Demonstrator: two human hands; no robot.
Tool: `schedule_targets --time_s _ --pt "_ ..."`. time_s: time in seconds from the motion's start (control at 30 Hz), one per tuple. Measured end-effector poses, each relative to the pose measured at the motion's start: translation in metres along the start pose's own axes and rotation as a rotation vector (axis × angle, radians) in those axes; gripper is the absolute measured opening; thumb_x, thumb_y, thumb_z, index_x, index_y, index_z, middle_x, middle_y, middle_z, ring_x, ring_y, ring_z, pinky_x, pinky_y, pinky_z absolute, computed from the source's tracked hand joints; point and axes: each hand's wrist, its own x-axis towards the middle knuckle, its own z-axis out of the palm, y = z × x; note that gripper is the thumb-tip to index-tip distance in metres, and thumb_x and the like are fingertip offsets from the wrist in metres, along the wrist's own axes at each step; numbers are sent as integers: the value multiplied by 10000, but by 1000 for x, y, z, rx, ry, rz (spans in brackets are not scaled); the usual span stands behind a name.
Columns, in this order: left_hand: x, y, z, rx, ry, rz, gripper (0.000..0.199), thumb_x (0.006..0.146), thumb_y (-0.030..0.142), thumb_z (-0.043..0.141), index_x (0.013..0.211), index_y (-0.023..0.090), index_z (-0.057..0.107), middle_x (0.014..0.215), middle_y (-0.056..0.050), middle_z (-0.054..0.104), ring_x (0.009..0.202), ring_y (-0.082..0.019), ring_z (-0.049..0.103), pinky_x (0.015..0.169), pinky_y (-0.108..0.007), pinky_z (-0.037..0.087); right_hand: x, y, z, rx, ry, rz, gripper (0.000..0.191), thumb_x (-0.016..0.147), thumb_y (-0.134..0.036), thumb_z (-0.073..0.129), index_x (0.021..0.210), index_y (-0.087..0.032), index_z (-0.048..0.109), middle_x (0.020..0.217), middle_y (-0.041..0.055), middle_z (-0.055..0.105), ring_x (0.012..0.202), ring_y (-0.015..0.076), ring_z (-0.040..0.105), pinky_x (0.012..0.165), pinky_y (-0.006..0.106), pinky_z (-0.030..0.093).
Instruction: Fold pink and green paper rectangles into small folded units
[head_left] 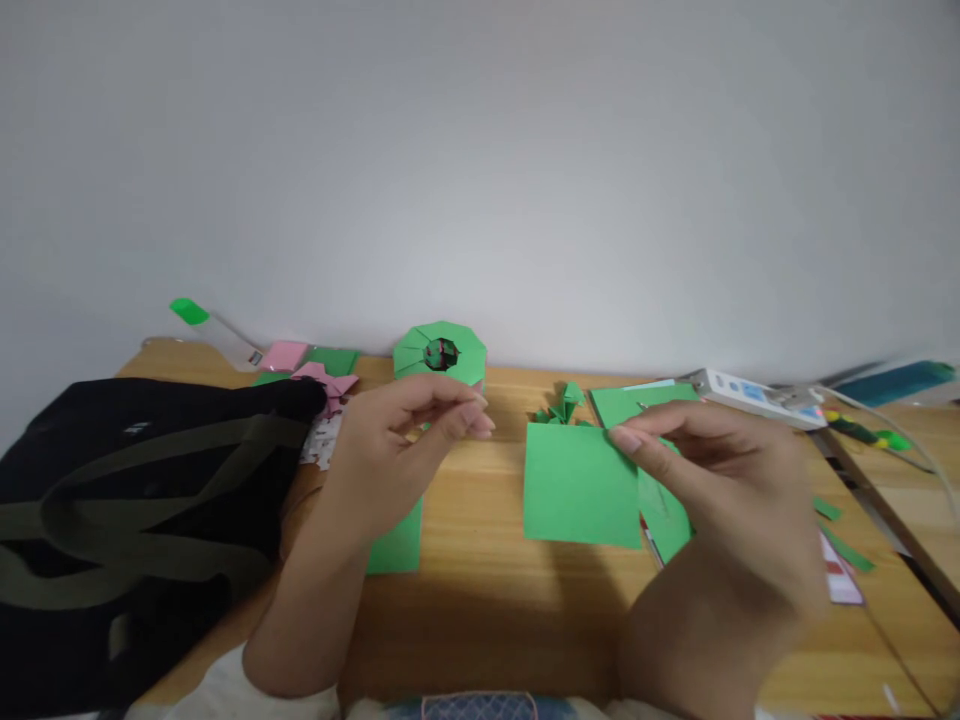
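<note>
A square sheet of green paper (581, 485) hangs above the table, its upper right corner pinched between the thumb and forefinger of my right hand (712, 460). My left hand (405, 440) is raised to the left of that sheet, apart from it. Its thumb and fingertips are drawn together, and nothing shows between them. Below my left wrist another piece of green paper (397, 542) lies on the wood, partly covered by the arm. Behind my left hand stands a green folded paper ring (409, 352) with a dark hole in the middle.
A black bag (150, 540) covers the left side of the wooden table (480, 600). Folded green pieces (562, 402) and larger green sheets (611, 402) lie at the back right. Beyond them sits a white power strip (750, 393) with a cable. Pink folded paper (330, 385) is beside the bag.
</note>
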Motion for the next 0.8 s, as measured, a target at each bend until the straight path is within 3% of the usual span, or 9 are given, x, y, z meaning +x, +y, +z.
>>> schedule_targets --time_s 0.1,0.2,0.33,0.43,0.53,0.63,0.73,0.8 --pt "1 -3 10 -79 -72 -95 100 762 259 684 839 195 684 740 -23 729 670 -154 671 603 -248 527 4 2 9 87 -24 26 100 760 -270 727 675 -226 699 613 -21 683 540 93 592 491 196 466" --pt "2 -5 20 -59 -142 -129 94 724 244 699 691 175 643 607 16 652 562 -121 603 507 -217 460 8 3 20 187 -13 55 91 791 -303 698 753 -221 705 652 -7 677 541 91 581 484 200 476" --pt "7 -11 26 -244 7 -131 89 740 232 671 699 173 618 551 44 603 505 -97 569 494 -207 465 10 4 27 331 -51 114 254 795 -301 693 1041 -247 663 879 26 702 757 134 642 600 228 535" --pt "12 -14 26 -352 56 -187 142 704 244 714 771 169 613 527 51 605 486 -108 585 507 -227 503 11 6 28 405 -173 154 232 797 -296 688 1021 -241 661 810 16 689 696 132 639 531 218 516" --pt "14 -18 25 -344 104 -140 226 705 231 724 899 179 619 780 -15 715 735 -165 686 666 -275 558 11 5 28 363 -209 182 140 808 -322 668 778 -187 687 628 0 638 498 90 557 424 197 448" --pt "12 -20 22 -113 140 70 363 730 176 700 1080 233 624 1214 -59 650 1152 -221 588 929 -339 502 12 3 28 327 -214 188 206 788 -335 683 668 -169 669 562 -1 619 441 79 512 408 204 425" --pt "8 -18 19 107 44 180 359 781 170 649 1132 247 639 1281 -55 614 1228 -227 527 1010 -372 447 12 2 31 319 -209 200 228 775 -350 691 645 -165 662 554 8 625 449 87 512 414 215 410" --pt "5 -14 19 108 -26 174 364 788 205 654 1151 233 635 1239 -63 643 1195 -227 554 1006 -376 453 11 1 33 315 -220 183 231 768 -350 696 637 -164 659 523 2 605 448 88 495 425 223 393"
